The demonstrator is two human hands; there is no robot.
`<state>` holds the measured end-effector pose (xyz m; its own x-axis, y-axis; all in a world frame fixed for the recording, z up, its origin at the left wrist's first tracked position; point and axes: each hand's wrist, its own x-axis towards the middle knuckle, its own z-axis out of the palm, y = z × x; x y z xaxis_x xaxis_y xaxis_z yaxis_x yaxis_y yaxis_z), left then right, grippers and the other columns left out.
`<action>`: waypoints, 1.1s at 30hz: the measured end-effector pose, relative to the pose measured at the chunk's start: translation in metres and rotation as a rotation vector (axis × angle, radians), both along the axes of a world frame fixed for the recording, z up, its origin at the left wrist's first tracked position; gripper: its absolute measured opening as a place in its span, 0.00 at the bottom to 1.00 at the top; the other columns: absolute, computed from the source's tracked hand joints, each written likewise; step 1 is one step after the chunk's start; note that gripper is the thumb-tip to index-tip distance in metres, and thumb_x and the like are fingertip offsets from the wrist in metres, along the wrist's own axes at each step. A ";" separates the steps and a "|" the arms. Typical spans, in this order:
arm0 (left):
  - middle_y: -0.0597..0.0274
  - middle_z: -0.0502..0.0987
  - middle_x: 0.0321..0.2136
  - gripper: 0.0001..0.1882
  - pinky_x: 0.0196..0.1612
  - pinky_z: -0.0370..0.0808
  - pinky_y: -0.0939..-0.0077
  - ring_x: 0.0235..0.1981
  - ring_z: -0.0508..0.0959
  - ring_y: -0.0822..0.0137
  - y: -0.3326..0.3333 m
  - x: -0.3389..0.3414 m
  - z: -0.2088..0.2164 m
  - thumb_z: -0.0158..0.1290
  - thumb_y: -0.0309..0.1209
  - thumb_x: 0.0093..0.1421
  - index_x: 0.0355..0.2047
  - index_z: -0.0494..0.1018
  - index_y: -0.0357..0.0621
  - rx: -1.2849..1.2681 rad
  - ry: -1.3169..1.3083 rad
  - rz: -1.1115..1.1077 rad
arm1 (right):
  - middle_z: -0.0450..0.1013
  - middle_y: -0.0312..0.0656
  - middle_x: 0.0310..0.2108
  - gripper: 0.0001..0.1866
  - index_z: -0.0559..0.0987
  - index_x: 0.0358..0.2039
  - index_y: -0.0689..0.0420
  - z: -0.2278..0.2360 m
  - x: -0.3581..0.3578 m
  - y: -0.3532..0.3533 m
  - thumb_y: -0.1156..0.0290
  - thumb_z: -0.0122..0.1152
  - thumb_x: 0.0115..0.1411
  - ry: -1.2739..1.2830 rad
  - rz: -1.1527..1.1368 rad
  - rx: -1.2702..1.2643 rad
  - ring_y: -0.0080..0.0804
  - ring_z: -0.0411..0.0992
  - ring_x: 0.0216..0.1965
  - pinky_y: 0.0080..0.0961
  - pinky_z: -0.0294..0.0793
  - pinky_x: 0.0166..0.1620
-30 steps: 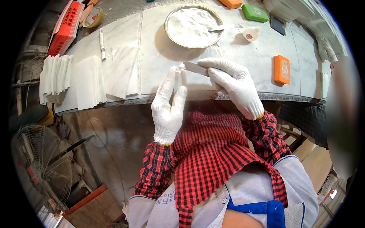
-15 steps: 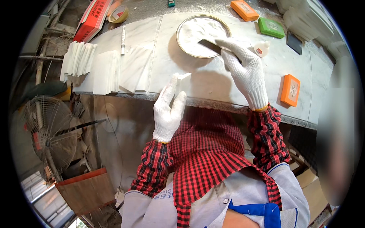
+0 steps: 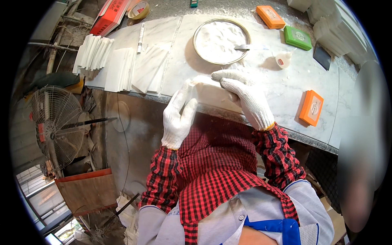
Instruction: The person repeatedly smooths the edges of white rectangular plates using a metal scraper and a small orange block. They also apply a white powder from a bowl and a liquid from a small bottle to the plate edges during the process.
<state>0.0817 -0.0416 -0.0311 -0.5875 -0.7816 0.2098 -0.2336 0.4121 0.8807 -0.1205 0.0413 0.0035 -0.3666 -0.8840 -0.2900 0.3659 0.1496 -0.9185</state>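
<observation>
Both my hands wear white knitted gloves and meet at the table's near edge. Between them is a flat white stone piece (image 3: 207,90). My left hand (image 3: 179,116) is closed on its left end, thumb and fingers on either side. My right hand (image 3: 248,96) grips the right end, its fingers hiding part of the piece. Just beyond stands a round tin (image 3: 195,51) of white paste (image 3: 218,38). A scraper (image 3: 242,47) rests in the tin at its right rim, no hand on it.
White strips (image 3: 94,53) and thin slabs (image 3: 119,69) stand at left, near a marker (image 3: 141,38). A small white bottle (image 3: 283,60), orange boxes (image 3: 311,108) (image 3: 270,17) and a green box (image 3: 297,38) lie at right. A fan (image 3: 51,132) stands below left.
My right hand has let go of the scraper, leaving it in the tin, and has come down and left to grip the white piece. My left hand keeps its hold. The view has shifted slightly.
</observation>
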 end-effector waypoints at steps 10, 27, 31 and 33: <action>0.40 0.75 0.58 0.25 0.61 0.71 0.66 0.59 0.76 0.54 -0.003 0.004 0.001 0.55 0.24 0.66 0.63 0.68 0.32 -0.003 -0.040 -0.003 | 0.81 0.38 0.43 0.14 0.83 0.47 0.64 -0.004 0.015 0.002 0.74 0.57 0.63 -0.057 -0.006 0.000 0.21 0.74 0.40 0.18 0.71 0.42; 0.44 0.77 0.56 0.24 0.58 0.72 0.68 0.56 0.78 0.59 -0.014 0.002 0.008 0.53 0.27 0.68 0.63 0.69 0.31 0.079 0.037 -0.072 | 0.70 0.32 0.24 0.15 0.83 0.47 0.66 0.024 0.020 -0.001 0.75 0.56 0.64 0.323 -0.248 0.016 0.15 0.64 0.25 0.16 0.63 0.29; 0.42 0.77 0.56 0.24 0.59 0.72 0.69 0.56 0.77 0.60 -0.014 0.000 0.017 0.52 0.28 0.68 0.62 0.68 0.29 0.127 0.009 -0.081 | 0.73 0.33 0.27 0.14 0.84 0.46 0.65 0.028 0.039 0.002 0.75 0.56 0.64 0.350 -0.229 0.000 0.16 0.66 0.27 0.17 0.66 0.31; 0.42 0.78 0.52 0.23 0.55 0.74 0.67 0.53 0.80 0.55 -0.014 -0.002 0.016 0.54 0.27 0.67 0.61 0.70 0.32 0.066 0.023 -0.066 | 0.74 0.33 0.29 0.13 0.84 0.45 0.64 0.025 0.046 0.003 0.76 0.56 0.64 0.456 -0.237 -0.021 0.16 0.66 0.27 0.17 0.67 0.32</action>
<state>0.0794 -0.0554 -0.0151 -0.6335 -0.7541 0.1734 -0.1870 0.3666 0.9114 -0.0744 0.0444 0.0285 -0.6427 -0.7653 -0.0365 -0.0514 0.0907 -0.9946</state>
